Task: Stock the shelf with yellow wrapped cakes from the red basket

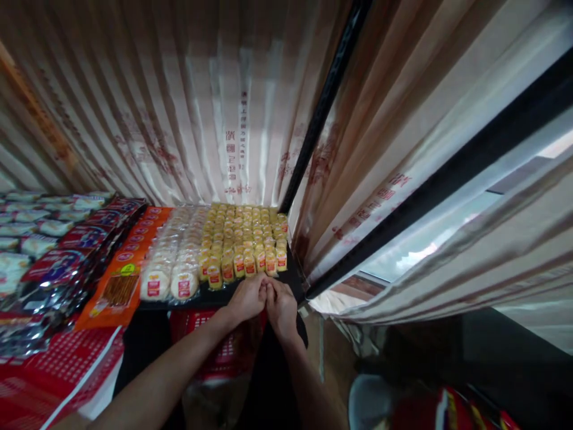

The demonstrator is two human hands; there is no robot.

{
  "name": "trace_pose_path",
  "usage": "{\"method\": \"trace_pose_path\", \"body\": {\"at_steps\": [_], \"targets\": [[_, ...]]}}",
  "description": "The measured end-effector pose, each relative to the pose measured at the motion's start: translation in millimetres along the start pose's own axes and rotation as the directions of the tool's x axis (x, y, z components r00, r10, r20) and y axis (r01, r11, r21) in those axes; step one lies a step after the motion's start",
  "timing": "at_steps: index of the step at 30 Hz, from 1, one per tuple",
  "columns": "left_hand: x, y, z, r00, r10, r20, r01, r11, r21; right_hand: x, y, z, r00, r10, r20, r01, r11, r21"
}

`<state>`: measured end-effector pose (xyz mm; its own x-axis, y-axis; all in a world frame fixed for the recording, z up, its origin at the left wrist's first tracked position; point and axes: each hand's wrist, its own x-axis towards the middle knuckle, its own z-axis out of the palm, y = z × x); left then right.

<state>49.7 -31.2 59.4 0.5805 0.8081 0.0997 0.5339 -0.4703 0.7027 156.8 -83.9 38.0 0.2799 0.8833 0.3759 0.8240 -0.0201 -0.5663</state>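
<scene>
My left hand (248,297) and my right hand (282,304) meet at the front edge of a dark shelf (293,280), fingers curled together. Whatever they may hold is hidden between the fingers. Just beyond them stand tight rows of small yellow packets (249,263) with red and white labels. To their left lie two rows of round white packaged snacks (184,285) in clear wrapping. An orange bag (120,286) showing brown sticks lies farther left.
Dark red shiny packs (58,266) and white packets (40,245) fill the far left. Pleated curtains (201,119) hang behind, with a black post (324,101) at the corner. Red baskets (67,370) sit below. A white stool-like object (369,403) stands low at the right.
</scene>
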Motion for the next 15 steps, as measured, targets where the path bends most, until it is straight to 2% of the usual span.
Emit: {"method": "trace_pose_path", "body": {"at_steps": [3, 6, 8, 10, 11, 13, 15], "targets": [[-31.9, -18.1, 2.6, 0.999, -0.021, 0.048, 0.021, 1.0, -0.011, -25.6, -7.9, 5.5, 0.992, -0.073, 0.105, 0.073, 0.997, 0.005], [-60.2, -37.6, 9.2, 0.982, -0.148, 0.121, 0.149, 0.989, 0.002, -47.1, -12.2, 17.1, 0.959, -0.064, 0.277, 0.073, 0.997, -0.025], [-75.0, -52.8, 16.8, 0.946, -0.267, 0.183, 0.265, 0.964, 0.036, -57.5, -12.5, 30.6, 0.878, -0.023, 0.478, 0.068, 0.995, -0.078], [-85.6, -69.7, 26.7, 0.901, -0.346, 0.261, 0.342, 0.938, 0.062, -64.6, -11.0, 48.8, 0.735, 0.034, 0.678, 0.086, 0.986, -0.143], [-89.4, -78.5, 32.2, 0.879, -0.374, 0.297, 0.373, 0.926, 0.064, -67.0, -9.8, 59.2, 0.693, 0.055, 0.719, 0.089, 0.983, -0.161], [-94.4, -95.9, 44.1, 0.85, -0.399, 0.344, 0.414, 0.91, 0.032, -69.6, -7.0, 80.5, 0.642, 0.075, 0.763, 0.093, 0.98, -0.175], [-96.5, -111.9, 56.5, 0.817, -0.44, 0.372, 0.491, 0.87, -0.048, -69.1, -4.0, 100.1, 0.618, 0.082, 0.782, 0.085, 0.982, -0.17]]}}
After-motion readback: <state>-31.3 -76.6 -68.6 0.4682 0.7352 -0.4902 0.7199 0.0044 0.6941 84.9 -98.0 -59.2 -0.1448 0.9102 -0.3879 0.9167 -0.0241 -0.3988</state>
